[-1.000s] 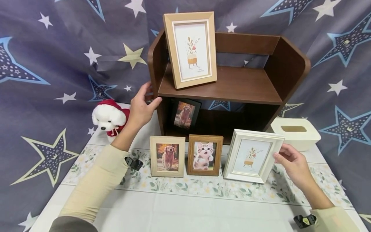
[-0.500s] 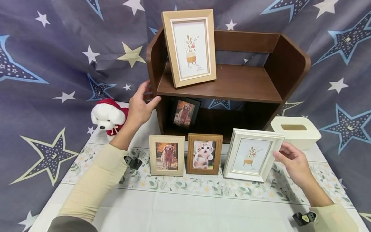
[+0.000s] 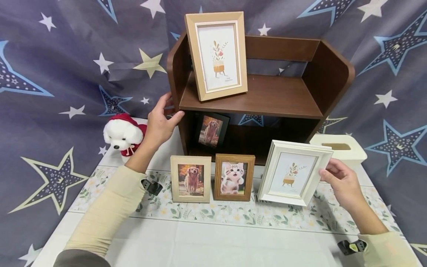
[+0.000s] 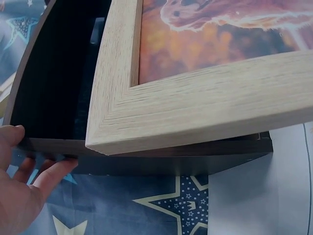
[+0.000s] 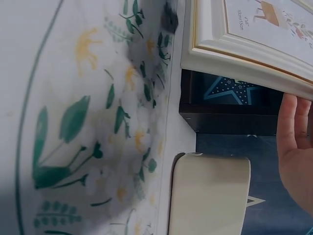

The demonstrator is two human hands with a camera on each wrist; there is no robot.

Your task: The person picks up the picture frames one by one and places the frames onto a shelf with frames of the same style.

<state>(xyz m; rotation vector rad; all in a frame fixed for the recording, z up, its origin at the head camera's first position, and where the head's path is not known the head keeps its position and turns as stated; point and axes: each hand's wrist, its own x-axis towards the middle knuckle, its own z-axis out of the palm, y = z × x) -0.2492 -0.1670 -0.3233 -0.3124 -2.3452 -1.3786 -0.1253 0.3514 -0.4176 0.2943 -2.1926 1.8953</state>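
Note:
My left hand [image 3: 161, 120] grips the left side panel of a dark brown two-tier shelf [image 3: 280, 94], thumb at its front edge and fingers behind. In the left wrist view, thumb and fingers [image 4: 56, 176] lie on either side of that panel. My right hand [image 3: 343, 183] pinches the right edge of a white picture frame [image 3: 320, 163] showing a potted plant print. This frame leans back and tilts slightly, its lower edge close over the floral runner. Left of it stand a brown frame [image 3: 218, 178] with a kitten and a pale wood frame [image 3: 174, 180] with a dog.
On the upper shelf leans a tan frame [image 3: 197, 63] with a plant print; a black frame [image 3: 224, 129] stands in the lower compartment. A white plush dog in red [image 3: 121, 131] sits at left. A cream tissue box [image 3: 353, 157] stands behind my right hand.
The white picture frame has risen a little and tilted, its top shifting right, along with my right hand. My left hand keeps its grip on the shelf.

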